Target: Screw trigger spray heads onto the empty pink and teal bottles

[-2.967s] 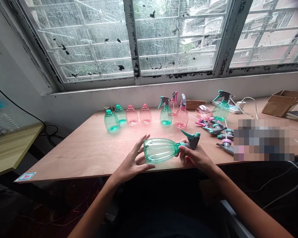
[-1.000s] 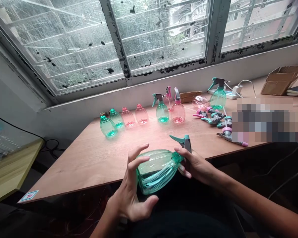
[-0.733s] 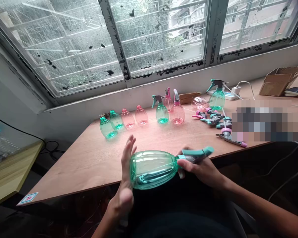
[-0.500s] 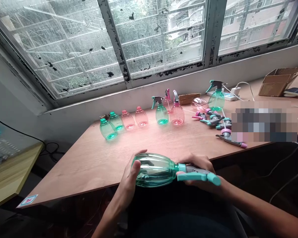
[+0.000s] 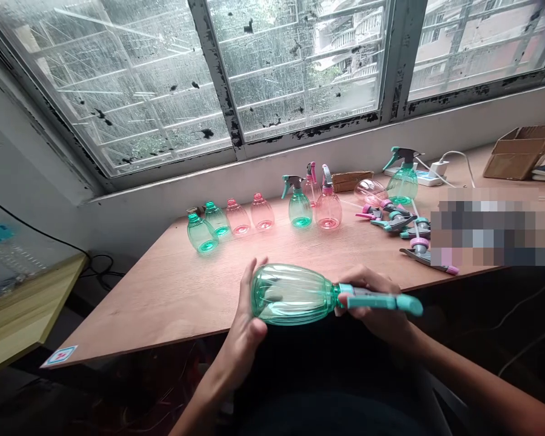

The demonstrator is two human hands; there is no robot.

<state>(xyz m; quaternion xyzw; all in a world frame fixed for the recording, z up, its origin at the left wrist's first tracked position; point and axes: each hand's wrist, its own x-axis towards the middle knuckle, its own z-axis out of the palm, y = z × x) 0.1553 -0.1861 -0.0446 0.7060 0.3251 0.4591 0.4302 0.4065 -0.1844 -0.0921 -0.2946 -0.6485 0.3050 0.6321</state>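
Observation:
A clear green spray bottle (image 5: 295,295) lies sideways in the air before me, past the table's front edge, its trigger head (image 5: 381,301) pointing right. My left hand (image 5: 245,321) cups the bottle's rounded base loosely, thumb at the lower side and fingertips showing above. At the neck, my right hand (image 5: 372,303) grips around the turquoise collar and grey sprayer body; part of its fingers is hidden behind them. The turquoise trigger faces me. No liquid shows inside.
Several headless green and pink bottles (image 5: 263,213) stand at the table's back left. Bottles with sprayers, such as a pink one (image 5: 329,209), stand mid-back. Loose trigger heads (image 5: 397,219) lie at right, beside a blurred patch. A cardboard box (image 5: 518,151) and power strip (image 5: 424,177) are further back.
The bottle has moved up and right in view and rolled a little. My left thumb has slid off its side to the lower edge, loosening that hold. My right hand stays on the neck.

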